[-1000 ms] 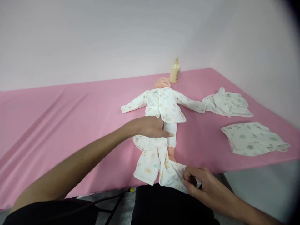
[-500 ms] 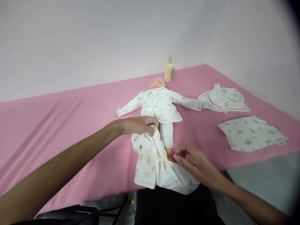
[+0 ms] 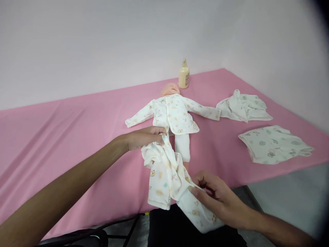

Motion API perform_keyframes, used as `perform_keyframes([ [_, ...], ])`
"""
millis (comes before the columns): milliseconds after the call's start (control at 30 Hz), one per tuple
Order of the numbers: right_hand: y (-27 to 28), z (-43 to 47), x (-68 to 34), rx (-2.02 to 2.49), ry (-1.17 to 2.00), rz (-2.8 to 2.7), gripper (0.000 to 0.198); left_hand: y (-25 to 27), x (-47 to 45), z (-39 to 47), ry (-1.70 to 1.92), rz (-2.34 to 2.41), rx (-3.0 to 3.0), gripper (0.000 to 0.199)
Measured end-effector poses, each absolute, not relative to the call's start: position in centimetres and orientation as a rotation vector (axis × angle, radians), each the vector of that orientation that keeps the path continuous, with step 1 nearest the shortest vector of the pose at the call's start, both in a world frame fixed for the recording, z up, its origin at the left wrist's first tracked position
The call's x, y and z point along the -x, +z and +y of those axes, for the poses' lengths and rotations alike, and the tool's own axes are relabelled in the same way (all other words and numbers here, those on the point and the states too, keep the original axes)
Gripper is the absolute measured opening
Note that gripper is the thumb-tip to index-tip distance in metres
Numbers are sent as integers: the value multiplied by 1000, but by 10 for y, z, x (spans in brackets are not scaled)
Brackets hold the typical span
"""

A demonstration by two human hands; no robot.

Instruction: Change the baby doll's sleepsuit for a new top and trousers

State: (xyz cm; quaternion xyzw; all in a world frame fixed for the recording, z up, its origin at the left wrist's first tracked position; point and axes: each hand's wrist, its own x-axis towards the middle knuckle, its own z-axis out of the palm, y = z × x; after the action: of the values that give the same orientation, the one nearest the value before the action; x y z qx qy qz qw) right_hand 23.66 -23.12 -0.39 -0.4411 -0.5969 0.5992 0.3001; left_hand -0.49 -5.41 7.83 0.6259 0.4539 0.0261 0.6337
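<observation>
A baby doll (image 3: 170, 89) lies on its back, arms spread, in a white printed jacket (image 3: 177, 115). One white-covered leg (image 3: 182, 147) shows below the hem, and its flesh-coloured lower end runs behind white printed baby pants (image 3: 159, 190). My left hand (image 3: 145, 138) is closed on the bunched upper part of these pants, over the doll's other leg, which is mostly hidden. With thumb and fingers my right hand (image 3: 218, 199) pinches the edge of the right-hand pant leg, which hangs past the table edge over my lap. Whether the doll's foot is inside cannot be seen.
A pump bottle (image 3: 184, 76) stands beyond the doll's head. On the right lie a crumpled white garment (image 3: 245, 106), touching the doll's sleeve, and a flatter leaf-print garment (image 3: 275, 145). The pink-covered table (image 3: 102, 113) meets the wall behind; its front edge is near my lap.
My right hand has moved down and closed on the pant leg, pulling it downward; the doll's foot is now more covered. My left hand has shifted slightly left, still gripping the pants.
</observation>
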Motion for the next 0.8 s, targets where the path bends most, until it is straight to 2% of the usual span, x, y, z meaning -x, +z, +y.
perform_keyframes([
  [133,-10,-225,-235,914,1788,-1116,24,73,13,-51,103,1028,-1373,20],
  [300,-22,-223,-238,922,1718,-792,27,65,17,-52,157,1037,-1277,24],
  [500,-22,-224,-255,1383,1668,-950,37,63,4,-55,247,1107,-1183,32],
  [700,-23,-215,-265,1593,1453,-1172,39,72,-6,-56,299,1042,-1168,20],
  [800,-18,-208,-265,1584,1349,-1294,35,72,-9,-56,342,1016,-1120,22],
])
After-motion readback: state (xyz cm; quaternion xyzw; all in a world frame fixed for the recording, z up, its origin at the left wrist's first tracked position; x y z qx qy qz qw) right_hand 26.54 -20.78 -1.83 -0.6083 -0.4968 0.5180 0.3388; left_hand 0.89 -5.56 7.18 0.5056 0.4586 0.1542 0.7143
